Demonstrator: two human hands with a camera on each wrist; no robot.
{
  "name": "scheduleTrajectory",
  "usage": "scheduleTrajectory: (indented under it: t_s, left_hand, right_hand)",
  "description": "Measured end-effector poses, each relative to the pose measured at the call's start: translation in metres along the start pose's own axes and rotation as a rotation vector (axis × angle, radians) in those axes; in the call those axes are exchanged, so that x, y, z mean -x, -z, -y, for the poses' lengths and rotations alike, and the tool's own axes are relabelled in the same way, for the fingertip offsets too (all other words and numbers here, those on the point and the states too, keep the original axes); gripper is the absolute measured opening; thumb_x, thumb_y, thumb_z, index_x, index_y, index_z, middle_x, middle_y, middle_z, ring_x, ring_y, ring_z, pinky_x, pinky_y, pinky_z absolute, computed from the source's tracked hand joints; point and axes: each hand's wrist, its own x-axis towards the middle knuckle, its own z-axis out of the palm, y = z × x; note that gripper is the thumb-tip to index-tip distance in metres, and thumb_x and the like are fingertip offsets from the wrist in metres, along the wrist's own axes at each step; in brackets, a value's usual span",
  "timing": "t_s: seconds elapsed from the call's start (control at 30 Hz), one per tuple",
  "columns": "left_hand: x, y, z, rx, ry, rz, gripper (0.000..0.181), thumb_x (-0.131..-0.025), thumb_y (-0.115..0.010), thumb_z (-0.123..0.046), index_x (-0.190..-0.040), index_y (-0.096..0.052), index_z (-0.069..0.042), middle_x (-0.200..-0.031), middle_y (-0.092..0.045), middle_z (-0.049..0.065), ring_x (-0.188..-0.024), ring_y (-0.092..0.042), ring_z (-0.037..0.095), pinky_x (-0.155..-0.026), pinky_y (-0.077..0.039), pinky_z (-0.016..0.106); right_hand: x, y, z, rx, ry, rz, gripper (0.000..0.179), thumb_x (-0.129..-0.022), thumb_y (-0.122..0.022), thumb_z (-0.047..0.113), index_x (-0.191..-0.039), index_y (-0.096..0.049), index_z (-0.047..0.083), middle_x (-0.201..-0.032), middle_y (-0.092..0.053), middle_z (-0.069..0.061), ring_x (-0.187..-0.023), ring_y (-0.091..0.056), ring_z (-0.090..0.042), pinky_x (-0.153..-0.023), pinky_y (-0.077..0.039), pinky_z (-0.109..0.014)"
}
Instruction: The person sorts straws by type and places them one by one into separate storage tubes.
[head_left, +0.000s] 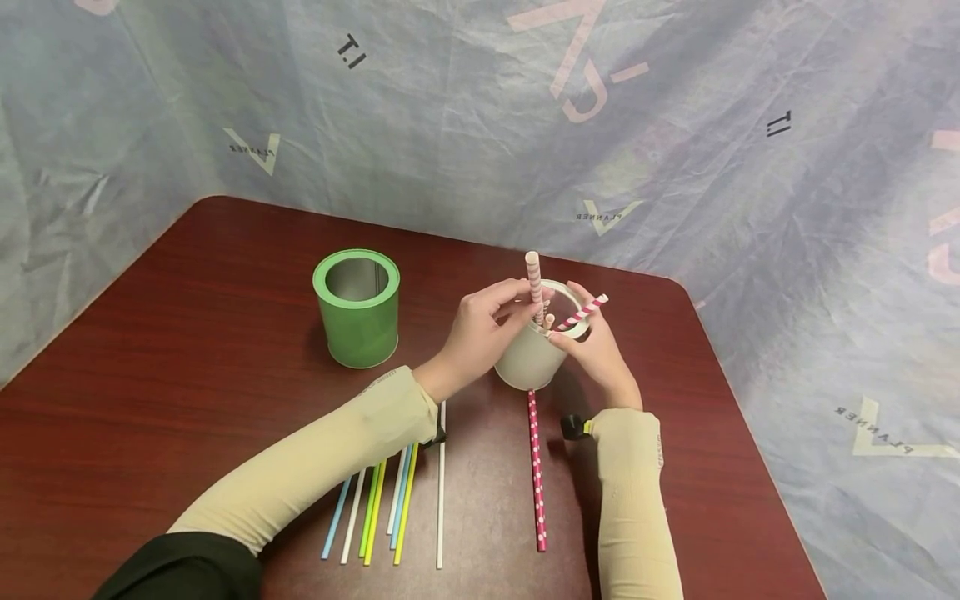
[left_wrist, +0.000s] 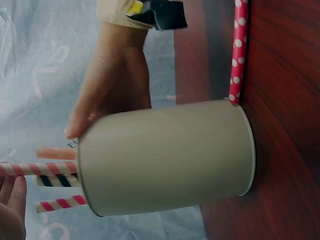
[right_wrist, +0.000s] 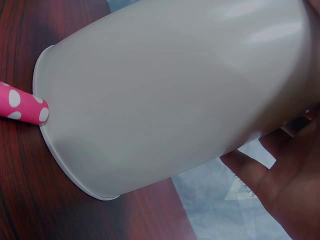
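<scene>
A pink-and-white striped paper straw [head_left: 533, 283] stands upright at the mouth of a whitish can [head_left: 528, 364], and my left hand [head_left: 480, 333] pinches it between thumb and fingers. My right hand [head_left: 602, 354] grips the can by its rim, thumb at the near side. Other straws poke out of the can: a red-striped straw [head_left: 588, 311] leans right, and a dark-striped straw [left_wrist: 57, 180] shows in the left wrist view. On the table, a pink straw with white dots [head_left: 537, 475] lies with its far end at the can's base. Straw ends inside the can are hidden.
A green can [head_left: 360, 329] with an open top stands to the left. Several thin blue, white, green and yellow sticks [head_left: 375, 508] lie near my left forearm, partly under it. A white stick [head_left: 441, 500] lies apart. Grey printed cloth [head_left: 450, 125] hangs behind the table.
</scene>
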Motion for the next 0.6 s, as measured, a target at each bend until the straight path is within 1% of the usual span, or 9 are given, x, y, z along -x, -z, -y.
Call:
scheduleTrajectory:
  t_s: [0.13, 0.23, 0.43, 0.6]
  left_hand:
    - [-0.0027, -0.0022, 0.0085, -0.071, 0.03, -0.006, 0.022, -0.088, -0.065, 0.001, -0.109, -0.068, 0.007, -0.107, -0.071, 0.018, -0.1, -0.07, 0.026, -0.087, -0.054, 0.022]
    - [-0.0045, -0.0031, 0.0107, -0.093, 0.037, -0.015, 0.022, -0.087, -0.067, 0.0, -0.109, -0.069, 0.006, -0.106, -0.07, 0.018, -0.1, -0.07, 0.026, -0.087, -0.054, 0.021]
    - [-0.0053, -0.0035, 0.0108, -0.089, 0.03, -0.019, 0.023, -0.086, -0.068, 0.0, -0.108, -0.07, 0.006, -0.105, -0.071, 0.018, -0.101, -0.069, 0.027, -0.088, -0.053, 0.02]
    - [-0.0049, -0.0034, 0.012, -0.078, 0.005, -0.022, 0.022, -0.085, -0.068, 0.002, -0.107, -0.069, 0.008, -0.105, -0.071, 0.02, -0.098, -0.07, 0.029, -0.087, -0.054, 0.02]
  right_hand:
    - [-0.0004, 0.0, -0.0015, 0.023, 0.02, 0.001, 0.085, -0.081, -0.068, -0.002, -0.153, -0.025, 0.011, -0.143, -0.043, -0.023, -0.113, -0.05, -0.006, -0.092, -0.04, -0.009]
    - [-0.0004, -0.0001, -0.0015, 0.019, 0.018, 0.005, 0.084, -0.081, -0.068, -0.002, -0.153, -0.025, 0.011, -0.143, -0.044, -0.021, -0.111, -0.051, -0.003, -0.092, -0.041, -0.01]
    - [-0.0002, 0.0003, 0.0004, 0.021, 0.014, 0.011, 0.084, -0.082, -0.068, -0.003, -0.153, -0.024, 0.01, -0.142, -0.045, -0.02, -0.108, -0.052, 0.002, -0.091, -0.042, -0.009]
    - [0.0002, 0.0007, 0.0008, 0.01, 0.013, 0.012, 0.084, -0.081, -0.067, -0.004, -0.153, -0.024, 0.01, -0.142, -0.043, -0.021, -0.108, -0.052, 0.0, -0.09, -0.042, -0.009]
